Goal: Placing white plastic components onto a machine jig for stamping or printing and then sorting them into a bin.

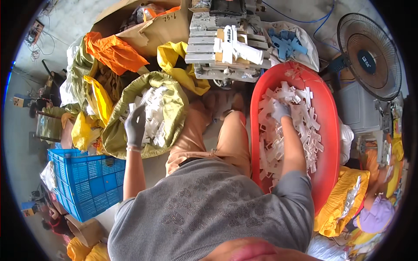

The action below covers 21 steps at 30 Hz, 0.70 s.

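Observation:
My left hand [135, 123], in a grey glove, is over the left side of an olive woven sack [114, 135]. Its fingers are stretched out, and no held piece shows in it. White plastic pieces [155, 114] fill the sack beside that hand. To my right, a long red tub [327, 174] holds many white, pistol-shaped plastic pieces [308, 126]. My right hand [281, 111], also gloved, reaches down among them, and its fingertips are hard to make out against the white. A white toy pistol [237, 47] lies on the machine ahead of me.
The grey slatted machine [201, 48] stands ahead between sack and tub. A blue crate [89, 185] is at the left, a cardboard box [152, 35] at the far left. Blue pieces [287, 43] lie in a white bag; a black fan [370, 56] stands far right. People sit nearby.

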Motion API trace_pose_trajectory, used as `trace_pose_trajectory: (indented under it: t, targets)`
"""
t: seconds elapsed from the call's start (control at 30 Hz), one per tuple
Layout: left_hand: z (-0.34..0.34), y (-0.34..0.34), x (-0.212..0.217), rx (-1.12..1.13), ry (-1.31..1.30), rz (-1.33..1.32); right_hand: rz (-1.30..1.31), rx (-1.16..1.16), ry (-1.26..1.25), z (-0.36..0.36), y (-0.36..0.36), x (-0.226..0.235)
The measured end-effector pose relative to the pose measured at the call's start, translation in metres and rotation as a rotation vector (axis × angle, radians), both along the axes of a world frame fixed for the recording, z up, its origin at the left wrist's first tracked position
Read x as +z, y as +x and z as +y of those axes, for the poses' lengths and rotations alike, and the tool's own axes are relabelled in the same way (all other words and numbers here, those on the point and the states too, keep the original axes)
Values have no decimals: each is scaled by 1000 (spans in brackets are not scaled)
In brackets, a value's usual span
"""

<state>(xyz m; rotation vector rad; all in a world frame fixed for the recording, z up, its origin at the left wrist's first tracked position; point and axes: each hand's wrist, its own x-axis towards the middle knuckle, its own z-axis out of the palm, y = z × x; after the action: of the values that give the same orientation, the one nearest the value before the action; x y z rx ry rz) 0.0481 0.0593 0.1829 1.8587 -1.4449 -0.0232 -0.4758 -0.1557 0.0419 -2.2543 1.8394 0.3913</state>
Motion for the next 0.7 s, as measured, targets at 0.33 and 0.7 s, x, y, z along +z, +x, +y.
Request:
trace_pose_trajectory:
  t: [0.33, 0.7]
  targets:
    - [-172, -126, 104, -643, -287, -180, -1026, -149, -167, 157, -15, -69]
    - [-188, -114, 113, -603, -364, 145, -1533, -315, -475, 90, 47, 161]
